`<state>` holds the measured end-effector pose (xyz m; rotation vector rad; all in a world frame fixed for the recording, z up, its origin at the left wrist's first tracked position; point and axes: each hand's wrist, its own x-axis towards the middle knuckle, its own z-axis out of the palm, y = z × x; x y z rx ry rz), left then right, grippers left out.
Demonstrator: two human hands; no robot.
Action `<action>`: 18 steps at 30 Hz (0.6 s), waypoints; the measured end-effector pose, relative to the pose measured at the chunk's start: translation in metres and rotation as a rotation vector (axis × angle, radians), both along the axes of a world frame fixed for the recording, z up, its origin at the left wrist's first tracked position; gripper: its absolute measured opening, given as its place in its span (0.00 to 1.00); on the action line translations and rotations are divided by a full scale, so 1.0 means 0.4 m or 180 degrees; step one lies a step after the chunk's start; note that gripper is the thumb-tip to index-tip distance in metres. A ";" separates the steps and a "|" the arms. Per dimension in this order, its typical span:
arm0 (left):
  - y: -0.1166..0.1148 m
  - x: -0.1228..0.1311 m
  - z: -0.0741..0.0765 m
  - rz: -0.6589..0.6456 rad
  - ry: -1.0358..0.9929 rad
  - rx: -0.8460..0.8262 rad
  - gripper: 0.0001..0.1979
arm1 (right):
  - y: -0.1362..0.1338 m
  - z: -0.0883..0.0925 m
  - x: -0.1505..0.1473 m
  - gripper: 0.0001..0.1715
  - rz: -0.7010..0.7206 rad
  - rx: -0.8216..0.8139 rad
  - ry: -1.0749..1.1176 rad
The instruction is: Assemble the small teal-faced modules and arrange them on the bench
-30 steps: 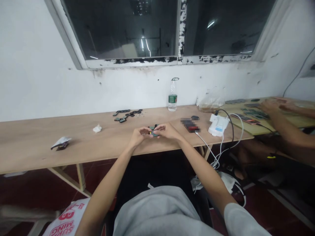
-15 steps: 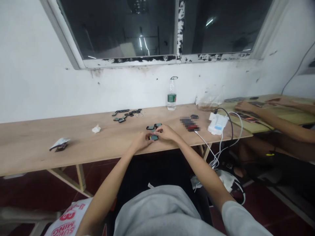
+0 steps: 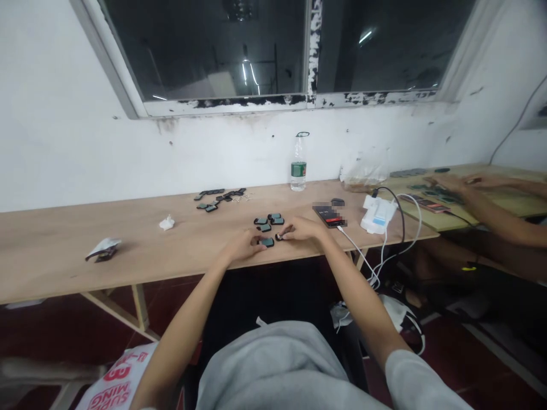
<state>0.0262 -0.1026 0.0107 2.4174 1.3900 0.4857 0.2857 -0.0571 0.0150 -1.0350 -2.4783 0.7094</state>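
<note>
Near the front edge of the wooden table (image 3: pixel 171 250), my left hand (image 3: pixel 244 246) grips the left end of a dark piece with a grey-green face (image 3: pixel 267 242). Just right of it, my right hand (image 3: pixel 299 229) pinches a small dark piece (image 3: pixel 279 237). The two held pieces are apart. Several similar grey-green and black pieces (image 3: pixel 276 218) lie right behind my hands. Farther back on the left is a loose group of more such pieces (image 3: pixel 210 207), with small light-coloured bits (image 3: pixel 243 198) beside it.
A water bottle (image 3: pixel 298 168) stands near the wall. Right of my hands are a phone (image 3: pixel 327 215), a white power strip (image 3: pixel 378 216) and cables. Crumpled tissue (image 3: pixel 167 222) and a wrapper (image 3: pixel 103 250) lie left. Another person's hands (image 3: pixel 448 183) are over the far-right table.
My right hand has moved right, away from my left hand, with the small dark piece. More pieces behind my hands are uncovered. The other person's hands have shifted, showing green pieces.
</note>
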 end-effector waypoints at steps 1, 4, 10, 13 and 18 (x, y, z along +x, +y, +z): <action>0.002 -0.004 0.000 -0.0044 -0.0023 -0.0040 0.22 | -0.004 0.003 -0.005 0.11 0.0052 0.0011 -0.0014; 0.011 -0.021 0.003 -0.0106 -0.0198 -0.0065 0.25 | -0.012 0.009 -0.014 0.11 0.0112 0.0108 -0.0015; 0.062 -0.091 -0.010 0.0247 -0.0618 0.0483 0.25 | -0.006 0.006 -0.007 0.10 -0.0294 0.0265 -0.0021; 0.093 -0.132 -0.033 0.0468 -0.0623 0.0613 0.25 | -0.002 0.003 -0.001 0.09 -0.0199 0.0109 -0.0057; 0.121 -0.165 -0.071 0.0611 -0.0674 0.0471 0.26 | 0.009 -0.011 -0.011 0.13 -0.0203 0.0281 0.0101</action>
